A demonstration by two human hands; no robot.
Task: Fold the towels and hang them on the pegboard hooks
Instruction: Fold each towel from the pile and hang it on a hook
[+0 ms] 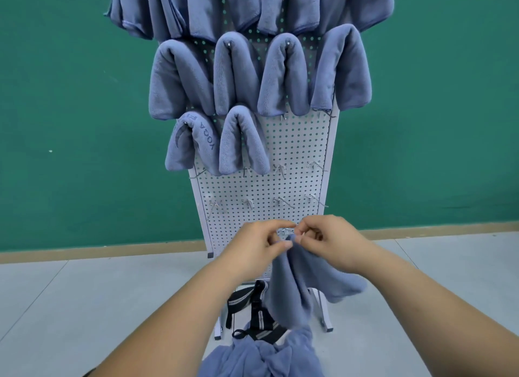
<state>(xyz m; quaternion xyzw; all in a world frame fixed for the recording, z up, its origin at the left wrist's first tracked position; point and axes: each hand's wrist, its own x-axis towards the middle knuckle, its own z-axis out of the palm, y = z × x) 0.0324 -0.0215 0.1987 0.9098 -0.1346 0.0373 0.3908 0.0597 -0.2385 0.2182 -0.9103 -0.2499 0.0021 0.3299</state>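
Logged white pegboard upright on grey floor, with green wall behind.

Counted four folded towels draped over hooks across middle of pegboard. Noted upper towels above these, cut off by top of view.

Under middle row, at pegboard's left side: YOGA towel, then plain towel just right of it.

Noted bare hooks over lower part of pegboard, in rows beneath hung items.

At foot of pegboard: black striped strap, lying on heap of blue cloth nearer than pegboard base.

Lower middle of pegboard blocked by both hands and held towel. One hook tip just visible behind fingers. Held towel hanging down in front of pegboard's right leg, overlapping strap and heap.

Left hand: forearm reaching toward pegboard, fingers curled, thumb and forefinger pinching top corner of held towel.

Right hand: mirrored pose, fingers curled tight, pinching same corner from other side. Both hands almost touching, level with lowest part of pegboard.
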